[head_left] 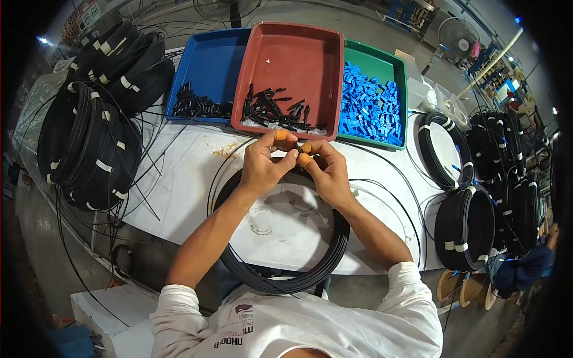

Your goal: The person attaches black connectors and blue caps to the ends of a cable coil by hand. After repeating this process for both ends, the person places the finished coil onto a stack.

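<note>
My left hand (262, 164) and my right hand (328, 173) meet above the far side of a coil of black cable (340, 238). Orange covers wrap some of the fingertips. Between the pinched fingers of both hands is a small black part (299, 147), mostly hidden by the fingers, so its exact kind does not show. The coil lies below my forearms and reaches over the table's near edge. Just beyond my hands, a red tray (292, 51) holds black plastic pieces (274, 107).
A blue tray (209, 51) holds small black parts; a green tray (394, 62) holds blue connector pieces (370, 107). Black cable coils pile up at left (89, 143) and right (465, 230). Loose cable ends cross the white table (382, 232). Another person's sleeve (525, 268) shows at far right.
</note>
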Demonstrator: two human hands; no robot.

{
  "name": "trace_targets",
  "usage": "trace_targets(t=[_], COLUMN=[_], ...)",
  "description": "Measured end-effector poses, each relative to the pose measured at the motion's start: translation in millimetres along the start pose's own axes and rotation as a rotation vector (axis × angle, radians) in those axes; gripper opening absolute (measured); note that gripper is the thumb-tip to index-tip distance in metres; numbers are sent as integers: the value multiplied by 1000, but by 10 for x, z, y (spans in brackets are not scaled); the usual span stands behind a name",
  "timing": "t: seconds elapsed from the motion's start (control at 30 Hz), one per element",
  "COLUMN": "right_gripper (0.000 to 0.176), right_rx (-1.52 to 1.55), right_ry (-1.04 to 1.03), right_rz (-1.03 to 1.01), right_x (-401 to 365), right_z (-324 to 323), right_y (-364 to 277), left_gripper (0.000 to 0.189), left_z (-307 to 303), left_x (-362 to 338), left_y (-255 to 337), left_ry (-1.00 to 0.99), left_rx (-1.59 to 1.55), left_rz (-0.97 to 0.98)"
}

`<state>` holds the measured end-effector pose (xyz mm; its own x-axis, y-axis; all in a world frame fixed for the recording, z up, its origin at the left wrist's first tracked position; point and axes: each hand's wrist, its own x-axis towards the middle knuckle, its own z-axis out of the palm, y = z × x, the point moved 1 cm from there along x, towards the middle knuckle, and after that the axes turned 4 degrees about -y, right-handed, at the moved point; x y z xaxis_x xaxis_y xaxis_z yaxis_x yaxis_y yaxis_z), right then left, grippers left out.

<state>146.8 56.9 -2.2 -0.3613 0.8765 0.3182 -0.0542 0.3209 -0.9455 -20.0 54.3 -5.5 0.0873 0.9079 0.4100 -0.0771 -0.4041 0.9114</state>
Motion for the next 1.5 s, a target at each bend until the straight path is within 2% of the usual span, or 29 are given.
trace_targets(t=[0.03,0.2,0.3,0.4,0.5,0.57,0.67,0.93,1.0,1.1,1.27,1.4,1.5], right_gripper=[12,13,14,14,12,9,9,8,8,8,10,14,14], right_rx=[33,107,213,256,322,664,704,562,440,434,539,511,486], right_ry=[4,41,53,52,12,-114,-69,-129,-122,-100,-49,65,60], right_rz=[19,27,123,189,253,395,461,439,422,403,423,429,416], right_x=[-12,14,-9,-10,29,42,73,44,45,39,-13,-24,-23], right_z=[5,17,17,5,-65,-152,-161,-76,-42,-46,-70,10,-2], right_y=[15,23,1,-73,-86,-49,-55,-80,-120,-103,-55,-167,-113], left_gripper=[25,25,24,24,29,35,38,39,41,32,29,25,25], left_z=[-4,14,-8,-31,-14,-43,-58,-48,-34,33,149,158,139], left_x=[-5,1,-9,1,25,13,5,-14,-15,-28,-63,-50,-61], left_y=[-3,-52,-83,-44,70,31,75,62,32,30,109,132,94], left_ry=[-14,32,19,-27,-24,-38,-91,-22,-1,83,215,212,165], left_rx=[-19,-68,-135,42,-148,-100,-101,46,52,49,65,54,50], left_rz=[-49,6,-38,-29,-48,-39,6,-52,-66,-25,-157,-128,-146])
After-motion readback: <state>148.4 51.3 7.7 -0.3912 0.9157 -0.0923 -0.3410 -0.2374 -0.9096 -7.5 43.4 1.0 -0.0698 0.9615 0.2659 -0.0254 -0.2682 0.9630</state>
